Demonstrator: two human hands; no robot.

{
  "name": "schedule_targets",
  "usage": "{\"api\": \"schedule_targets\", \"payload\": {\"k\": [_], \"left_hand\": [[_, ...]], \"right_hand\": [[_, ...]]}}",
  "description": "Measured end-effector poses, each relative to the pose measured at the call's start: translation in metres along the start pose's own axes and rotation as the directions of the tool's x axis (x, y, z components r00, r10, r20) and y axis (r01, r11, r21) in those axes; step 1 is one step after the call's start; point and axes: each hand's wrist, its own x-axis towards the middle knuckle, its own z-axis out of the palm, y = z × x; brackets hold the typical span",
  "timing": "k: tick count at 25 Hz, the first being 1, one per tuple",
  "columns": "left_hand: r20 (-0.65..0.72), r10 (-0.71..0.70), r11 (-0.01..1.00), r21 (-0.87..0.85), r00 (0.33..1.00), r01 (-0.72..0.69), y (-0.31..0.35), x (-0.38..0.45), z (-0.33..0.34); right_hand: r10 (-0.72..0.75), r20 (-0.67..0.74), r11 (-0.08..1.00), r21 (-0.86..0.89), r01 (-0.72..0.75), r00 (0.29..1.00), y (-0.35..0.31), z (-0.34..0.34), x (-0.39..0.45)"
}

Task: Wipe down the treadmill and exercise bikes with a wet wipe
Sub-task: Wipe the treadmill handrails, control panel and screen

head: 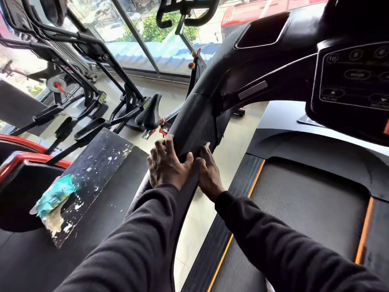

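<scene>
the left handrail point(193, 125) of a black treadmill point(305, 207) is gripped near its lower end by the left hand point(168, 165), the fingers curled over the outer side and the thumb laid across the foam grip. the right hand point(208, 171) is pressed against the inner side of the same rail, its fingers held nearly straight; a sliver of white is seen at the fingertips, but whether a wipe is held there cannot be told. both arms are covered by dark sleeves point(273, 239). the treadmill's console point(353, 76), with round and oval buttons, is seen at upper right, and the running belt point(294, 207), edged in orange, lies below it. a teal wet-wipe packet point(56, 192) is seen lying on a worn, paint-chipped black board point(99, 165) to the left, well apart from the hands. exercise bikes point(147, 114) and other black machines are lined up beyond, before a glass window point(134, 34).
</scene>
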Motion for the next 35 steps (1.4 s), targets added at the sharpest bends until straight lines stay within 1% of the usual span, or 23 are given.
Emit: {"api": "schedule_targets", "payload": {"k": [2,3,5,6,7,9,10,11,12,14,17,18,20,22,24,25,26,27,29,30,31,33,35], "left_hand": [[0.016,-0.026,1.000,0.004,1.000,0.026,0.002,0.001,-0.001],[0.007,-0.017,1.000,0.015,1.000,0.017,0.002,0.000,-0.001],[-0.020,0.012,1.000,0.025,1.000,-0.012,0.002,-0.002,-0.001],[-0.022,0.013,1.000,0.016,1.000,-0.013,0.001,-0.002,-0.001],[-0.010,0.002,1.000,0.005,1.000,-0.002,0.001,-0.001,-0.002],[0.030,-0.029,0.999,-0.014,0.999,0.030,0.000,0.002,-0.002],[0.041,-0.038,0.999,-0.021,0.998,0.039,0.001,0.003,-0.004],[0.043,-0.043,0.999,-0.023,0.998,0.044,0.001,0.002,-0.004],[0.041,-0.043,0.999,-0.026,0.998,0.044,0.002,0.000,-0.005],[0.051,-0.029,0.999,-0.040,0.998,0.031,0.001,0.000,-0.006],[0.071,-0.030,0.998,-0.057,0.997,0.034,-0.001,0.003,-0.007],[0.072,-0.024,0.998,-0.057,0.997,0.029,0.000,0.003,-0.006],[0.072,-0.021,0.998,-0.050,0.997,0.024,-0.001,0.004,-0.003],[0.051,-0.010,0.999,-0.052,0.999,0.013,-0.002,0.000,-0.002],[0.044,0.026,0.998,-0.052,0.999,-0.024,-0.001,0.004,-0.001],[0.063,0.032,0.998,-0.056,0.998,-0.029,0.001,0.008,0.000],[0.073,0.039,0.998,-0.060,0.997,-0.035,0.004,0.012,0.001],[0.068,0.053,0.997,-0.062,0.996,-0.049,0.007,0.016,0.002],[0.048,0.088,0.995,-0.056,0.995,-0.085,0.014,0.022,0.002],[0.049,0.090,0.995,-0.056,0.995,-0.087,0.016,0.025,0.002],[0.050,0.083,0.995,-0.058,0.995,-0.080,0.017,0.027,0.002],[0.044,0.066,0.996,-0.063,0.997,-0.063,0.018,0.027,0.002],[0.039,0.070,0.996,-0.054,0.997,-0.068,0.019,0.026,0.000]], "right_hand": [[-0.108,-0.009,0.994,-0.006,0.108,0.994,-0.001,0.001,0.003],[-0.095,0.014,0.995,-0.004,0.095,0.995,0.004,0.001,0.007],[0.029,0.035,1.000,0.008,-0.029,0.999,0.009,-0.001,0.011],[0.060,0.032,0.998,0.007,-0.061,0.998,0.005,-0.002,0.011],[0.028,0.008,1.000,0.001,-0.028,1.000,0.000,-0.004,0.009],[-0.107,-0.022,0.994,0.006,0.107,0.994,-0.008,-0.003,0.005],[-0.136,-0.015,0.991,0.005,0.136,0.991,-0.007,-0.002,0.005],[-0.120,0.007,0.993,0.011,0.120,0.993,-0.003,-0.001,0.006],[-0.054,0.023,0.998,0.034,0.053,0.998,-0.003,-0.001,0.005],[0.023,-0.002,0.998,0.056,-0.023,1.000,-0.008,-0.002,0.003],[-0.131,-0.047,0.991,0.009,0.131,0.990,-0.025,0.001,-0.002],[-0.139,-0.041,0.990,0.006,0.139,0.989,-0.021,0.001,0.000],[-0.034,0.002,0.997,0.064,0.034,0.999,-0.009,0.002,0.009],[0.001,-0.034,0.999,0.032,0.000,0.999,-0.006,0.005,0.009],[-0.092,-0.108,0.994,0.044,0.097,0.990,-0.016,0.010,-0.001],[-0.151,-0.104,0.987,0.046,0.157,0.983,-0.017,0.011,0.000],[-0.165,-0.089,0.984,0.052,0.170,0.982,-0.015,0.010,0.003],[-0.128,-0.073,0.988,0.082,0.134,0.989,-0.007,0.009,0.009],[0.013,-0.019,0.979,0.203,-0.009,1.000,0.003,0.003,0.019],[0.039,-0.011,0.975,0.218,-0.035,0.999,0.003,-0.001,0.020],[0.030,-0.018,0.970,0.243,-0.025,0.999,-0.005,-0.002,0.018],[-0.054,-0.051,0.980,0.187,0.062,0.997,-0.005,0.000,0.017],[-0.073,-0.019,0.979,0.190,0.075,0.997,0.001,-0.002,0.021]]}}
